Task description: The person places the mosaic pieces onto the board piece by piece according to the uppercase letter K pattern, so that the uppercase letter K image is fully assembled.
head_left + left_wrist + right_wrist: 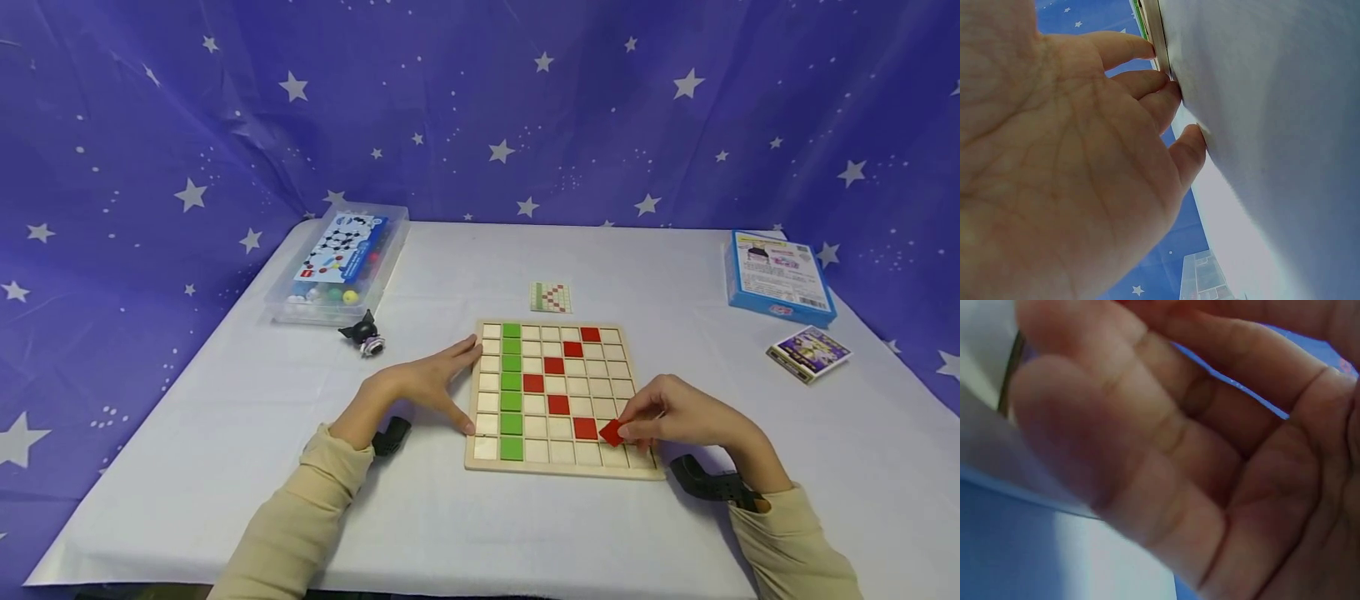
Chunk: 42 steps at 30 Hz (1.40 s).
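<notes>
A wooden grid board (555,472) lies flat on the table, with a column of green tiles (511,382) near its left side. Several red square tiles (554,366) form a sideways V on it. Between thumb and fingers, my right hand (678,412) pinches another red tile (611,434), tilted over the board's lower right part. My left hand (427,382) rests spread against the board's left edge, thumb near the lower end and fingers near the upper. In the left wrist view its fingertips (1192,140) meet the table and board edge. The right wrist view hides the pinched tile.
Behind the board lies a small pattern card (551,297). At the left stand a clear plastic case (337,258) and a small black figurine (363,335). A blue box (780,277) and a smaller card box (808,353) are at the right.
</notes>
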{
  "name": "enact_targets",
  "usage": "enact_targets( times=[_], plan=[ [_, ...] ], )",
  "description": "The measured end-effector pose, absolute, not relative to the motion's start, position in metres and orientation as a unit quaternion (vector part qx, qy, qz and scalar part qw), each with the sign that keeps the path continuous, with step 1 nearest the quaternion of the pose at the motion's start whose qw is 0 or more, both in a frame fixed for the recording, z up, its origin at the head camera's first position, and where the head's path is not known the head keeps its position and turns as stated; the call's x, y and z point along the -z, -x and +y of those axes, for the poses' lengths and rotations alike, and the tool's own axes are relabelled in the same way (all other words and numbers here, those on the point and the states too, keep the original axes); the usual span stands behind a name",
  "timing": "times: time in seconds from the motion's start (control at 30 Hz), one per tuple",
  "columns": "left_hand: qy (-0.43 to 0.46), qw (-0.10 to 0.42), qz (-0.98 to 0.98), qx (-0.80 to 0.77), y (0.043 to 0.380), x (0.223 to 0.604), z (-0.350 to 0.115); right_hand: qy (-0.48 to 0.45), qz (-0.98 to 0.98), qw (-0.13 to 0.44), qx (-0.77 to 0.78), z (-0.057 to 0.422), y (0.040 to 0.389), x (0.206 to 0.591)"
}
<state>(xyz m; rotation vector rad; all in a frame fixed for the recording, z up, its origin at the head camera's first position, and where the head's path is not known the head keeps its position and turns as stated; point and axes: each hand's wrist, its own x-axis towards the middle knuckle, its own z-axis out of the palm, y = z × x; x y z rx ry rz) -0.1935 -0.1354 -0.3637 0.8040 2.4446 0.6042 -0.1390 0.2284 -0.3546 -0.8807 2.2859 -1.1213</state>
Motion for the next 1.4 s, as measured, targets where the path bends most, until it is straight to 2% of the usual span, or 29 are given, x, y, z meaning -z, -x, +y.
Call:
enact_targets(
  times=[0.23, 0.6, 0.7, 0.83, 0.93, 1.17, 1.4],
  plan=[
    [-0.295, 0.244, 0.896, -0.227, 0.195, 0.360, -0.136, 0.330, 0.842, 0.236, 0.356, 0.223, 0.140, 0.353],
    [-0.295, 0.239, 0.899, -0.219, 0.199, 0.355, -0.136, 0.332, 0.859, 0.192, 0.338, 0.216, 0.142, 0.349],
    [-0.297, 0.240, 0.898, -0.221, 0.201, 0.354, -0.136, 0.321, 0.875, 0.167, 0.322, 0.212, 0.139, 0.344],
    [-0.294, 0.240, 0.897, -0.226, 0.202, 0.352, -0.136, 0.300, 0.915, 0.100, 0.251, 0.204, 0.133, 0.339],
    [-0.295, 0.237, 0.897, -0.229, 0.201, 0.352, -0.136, 0.283, 0.929, 0.081, 0.226, 0.201, 0.130, 0.338],
    [-0.292, 0.246, 0.897, -0.223, 0.196, 0.358, -0.136, 0.274, 0.895, 0.165, 0.313, 0.204, 0.127, 0.348],
    [-0.291, 0.242, 0.893, -0.243, 0.189, 0.366, -0.136, 0.270, 0.878, 0.194, 0.344, 0.206, 0.124, 0.355]
  ],
)
